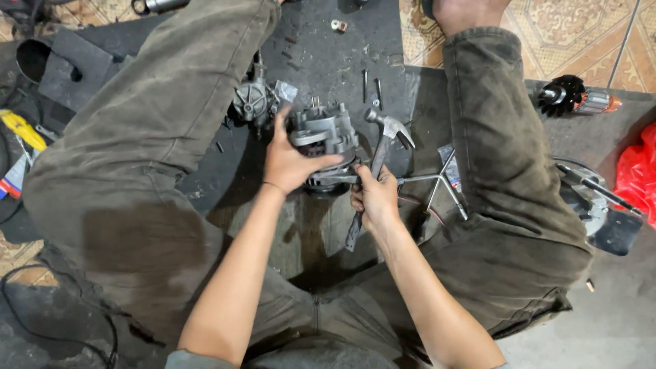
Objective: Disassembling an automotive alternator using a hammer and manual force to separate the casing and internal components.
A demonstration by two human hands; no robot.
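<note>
Between the knees, left hand (290,160) grips the alternator housing (322,133). Right hand (374,198) chokes the claw hammer (383,140); I'd keep taps light and square.

1. You have a single view, from the camera worn on your head; there is no second view to share the scene with.
2. It looks almost straight down between your spread legs at the dark floor mat (328,55).
3. It sits close: your forearms run up from the bottom edge, and your left hand (290,160) and right hand (376,198) fall near the centre.
4. Tiled floor (567,34) shows along the top edge.
</note>
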